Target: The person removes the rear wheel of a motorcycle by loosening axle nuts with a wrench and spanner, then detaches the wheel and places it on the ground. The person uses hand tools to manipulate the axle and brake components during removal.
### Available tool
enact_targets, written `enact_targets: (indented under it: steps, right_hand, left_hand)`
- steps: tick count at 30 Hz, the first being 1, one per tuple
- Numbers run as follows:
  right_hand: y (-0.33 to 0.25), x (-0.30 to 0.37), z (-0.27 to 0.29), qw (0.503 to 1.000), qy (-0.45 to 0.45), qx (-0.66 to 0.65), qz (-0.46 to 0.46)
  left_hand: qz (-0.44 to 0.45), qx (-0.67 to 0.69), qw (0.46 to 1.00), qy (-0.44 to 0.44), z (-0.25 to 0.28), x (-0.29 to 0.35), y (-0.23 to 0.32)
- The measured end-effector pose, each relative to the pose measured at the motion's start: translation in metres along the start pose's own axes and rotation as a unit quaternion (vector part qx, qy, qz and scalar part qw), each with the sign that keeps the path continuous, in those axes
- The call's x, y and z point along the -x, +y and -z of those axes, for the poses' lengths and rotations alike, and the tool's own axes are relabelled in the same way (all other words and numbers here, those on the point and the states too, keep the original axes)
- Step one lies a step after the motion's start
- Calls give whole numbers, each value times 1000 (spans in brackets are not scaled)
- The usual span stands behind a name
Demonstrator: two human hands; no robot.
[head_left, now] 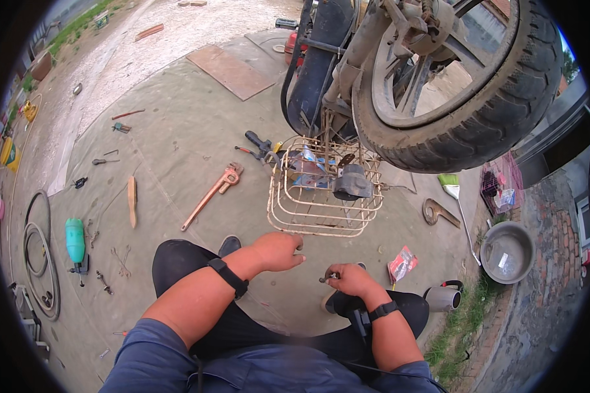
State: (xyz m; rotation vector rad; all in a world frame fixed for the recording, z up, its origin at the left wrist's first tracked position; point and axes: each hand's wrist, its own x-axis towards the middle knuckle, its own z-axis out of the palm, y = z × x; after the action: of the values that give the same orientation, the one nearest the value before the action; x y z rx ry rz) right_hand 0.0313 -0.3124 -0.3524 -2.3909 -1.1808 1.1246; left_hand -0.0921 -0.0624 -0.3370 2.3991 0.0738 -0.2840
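Observation:
My left hand (280, 252) hangs in front of the wire basket, its back turned up. Its fingers are loosely curled with a gap at the thumb, and nothing shows in it. Closed on a small dark metal part (329, 277), my right hand (351, 280) is above my right shoe; the part's exact kind is too small to tell. Ahead stands a motorbike's raised front wheel (452, 147), with a cream wire basket (318, 229) beneath. A dark round headlamp-like housing (353, 182) sits at the basket. An orange pipe wrench (210, 198) lies left of it.
On the green ground sheet (157, 150) lie a wooden stick (132, 202), a teal bottle (75, 240) and several small tools. A coiled hose (27, 245) lies far left. Rightward are a brush (451, 187), a red packet (402, 264), a metal jug (443, 299) and a grey basin (528, 252).

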Motion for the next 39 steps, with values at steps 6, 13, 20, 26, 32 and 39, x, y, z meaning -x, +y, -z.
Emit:
enact_targets:
  steps: [6,13,20,26,32,39]
  right_hand:
    - [1,-2,0,1000,-14,3,-1]
    - [1,-1,-1,1000,-1,-12,12]
    - [4,-3,-4,999,-2,-49,8]
    - [13,-6,-8,999,-18,-40,8]
    - [13,-5,-8,999,-35,12,23]
    - [8,-2,-7,999,-35,-5,-6]
  left_hand:
    - [1,-4,1000,-8,0,-1,-2]
    - [-3,-7,1000,-5,0,-2,-1]
    - [-4,-6,1000,-2,-1,-2,-1]
    - [0,-6,1000,-7,-1,-2,-1]
    - [0,-7,1000,-10,-2,-2,-2]
    - [-6,0,1000,-6,0,0,-1]
